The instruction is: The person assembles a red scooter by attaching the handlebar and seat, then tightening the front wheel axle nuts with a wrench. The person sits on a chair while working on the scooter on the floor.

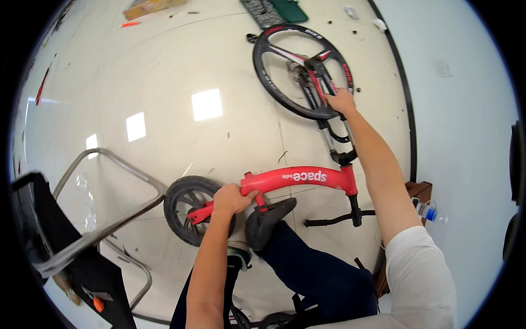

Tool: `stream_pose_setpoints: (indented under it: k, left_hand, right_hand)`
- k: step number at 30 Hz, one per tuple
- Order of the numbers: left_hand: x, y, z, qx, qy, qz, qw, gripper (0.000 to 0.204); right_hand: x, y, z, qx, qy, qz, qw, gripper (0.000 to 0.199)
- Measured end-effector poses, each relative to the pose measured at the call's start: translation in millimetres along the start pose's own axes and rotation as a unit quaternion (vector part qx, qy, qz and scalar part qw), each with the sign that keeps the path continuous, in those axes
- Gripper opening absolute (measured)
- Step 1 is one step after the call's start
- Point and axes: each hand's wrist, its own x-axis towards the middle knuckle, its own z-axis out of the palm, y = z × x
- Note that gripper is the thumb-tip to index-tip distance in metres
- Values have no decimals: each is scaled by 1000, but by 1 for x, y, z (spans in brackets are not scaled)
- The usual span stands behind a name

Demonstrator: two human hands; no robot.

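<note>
A red balance bike frame (pixel 296 178) lies on its side on the floor before me. My left hand (pixel 229 200) is closed round its rear part, beside the small black back wheel (pixel 174 216) and the black seat (pixel 271 220). Black handlebars (pixel 329 221) stick out at the frame's right end. From there a black and silver fork (pixel 329 140) runs away from me to a larger black front wheel (pixel 268 82) with red and white markings. My right hand (pixel 341 101) grips a fork leg over that wheel; its fingertips are partly hidden.
A chair with a bent metal frame (pixel 126 216) stands at the left. A wall (pixel 455 109) runs along the right, with a brown box (pixel 421 192) and a blue-capped bottle (pixel 431 214) near it. A green case (pixel 287 11) and yellow box (pixel 153 6) lie at the far side.
</note>
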Motion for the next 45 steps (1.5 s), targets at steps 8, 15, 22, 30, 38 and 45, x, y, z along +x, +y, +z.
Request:
stream_pose_setpoints:
  k: [8,15,22,30,38,45]
  left_hand:
    - [-32,5,6,7,57,0,998,58]
    - [-128,3,-8,-1,205,-12,979,60]
    - [-220,14,-2,-89,281,-74,953,60]
    - [-307,29,6,-186,330,-119,918,55]
    - [-317,-6,60,-343,334,-151,865,55]
    - [-282,-24,104,-387,304,-168,854,56]
  right_hand:
    - [-34,-1,-33,82,56,-33,995,40]
    - [-129,-29,-147,259,147,-147,943,31]
    - [-209,-54,-216,448,193,-179,854,28]
    - [-285,-67,-267,613,240,-193,727,17]
    - [-376,-105,-223,712,197,-145,659,5]
    - [-378,-92,-176,664,159,-269,679,12]
